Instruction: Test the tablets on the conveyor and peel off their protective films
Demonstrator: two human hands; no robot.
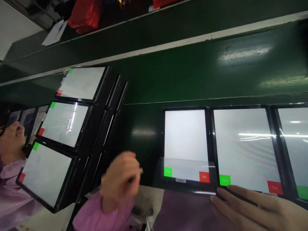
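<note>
My left hand (121,176), slightly blurred, hangs left of the nearest tablet with its fingers curled in. I see nothing in it. My right hand (260,208) lies with fingers stretched out at the lower edge of the middle tablet (243,144). Its fingertips reach toward the lower right corner of the left tablet (185,134); whether they touch it I cannot tell. A clear sheet (190,163) covers the lower part of that left tablet. Both screens are white, with a green box at lower left and a red one at lower right.
Another tablet (295,150) continues the row at right. Stacked tablets (64,123) with lit screens stand at left. Beyond them is a co-worker's hand (12,138) in a pink sleeve. Red bags (86,14) and white paper (55,32) lie beyond the pale strip (168,46) along the green bench.
</note>
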